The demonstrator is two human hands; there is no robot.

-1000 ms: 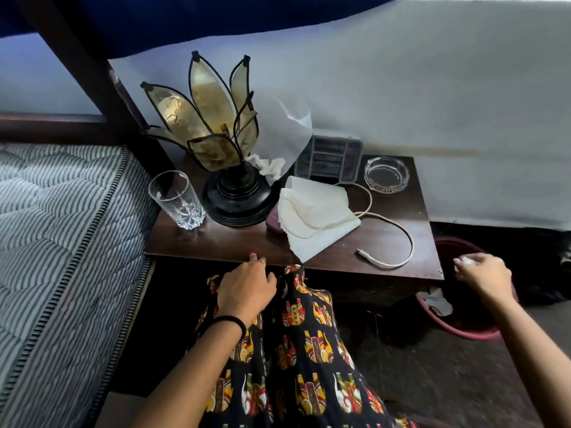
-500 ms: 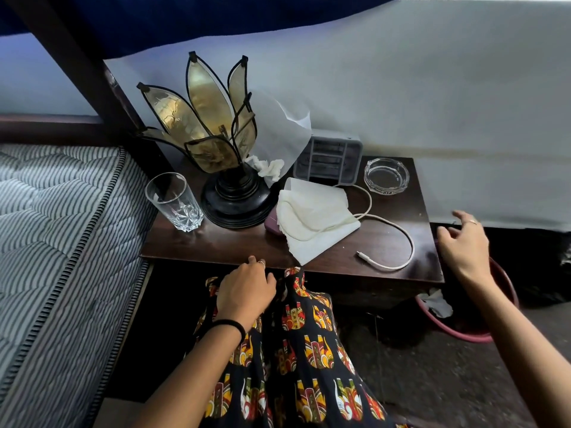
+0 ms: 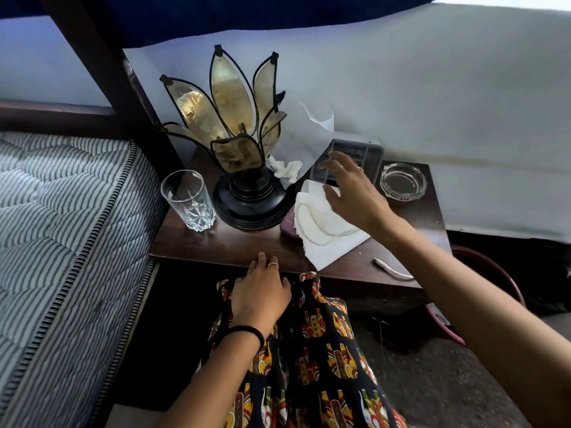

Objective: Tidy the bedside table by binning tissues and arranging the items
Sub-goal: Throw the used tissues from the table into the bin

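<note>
Tissues are lying on the dark wooden bedside table: a crumpled white tissue just right of the petal-shaped brass and glass lamp, and a flat white tissue sheet further right of the lamp. The right hand is hovering over that sheet with fingers spread, gripping nothing. The left hand is resting loosely open at the table's front edge. A cut-glass tumbler is standing left of the lamp, beside the striped mattress. The grey slatted box and a purple object are partly hidden; the red bin, right of the table, is mostly covered by the arm.
</note>
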